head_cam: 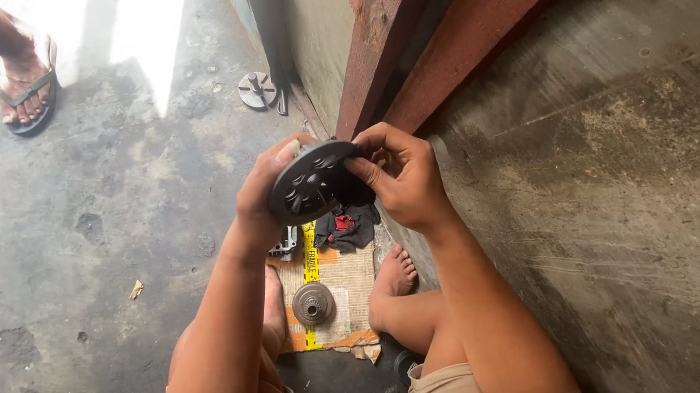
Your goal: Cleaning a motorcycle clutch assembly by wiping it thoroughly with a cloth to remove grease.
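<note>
Stained concrete floor (109, 235), grey wall on my right, reddish wooden post (373, 49) leaning up ahead. I'm sitting low, bare feet on a cardboard sheet (347, 282) with yellow tape down it. Both hands raised in front of me, holding one dark round metal plate (313, 182) tilted, face with holes and raised bosses toward me. My left hand (257, 198) wraps the plate's left edge, thumb up over the rim, fingers closed behind it. My right hand (402, 181) grips the right edge, fingertips (358, 168) pressed on the face, thumb side hidden. Plate is off the ground, above the cardboard. Below it, a small ribbed metal disc (314, 303) lies flat on the cardboard between my feet. Dark rag (345, 227) with red patch just past it. Another round metal part (256, 90) lies by the wall base. Someone else's sandalled foot (26, 83) top left
</note>
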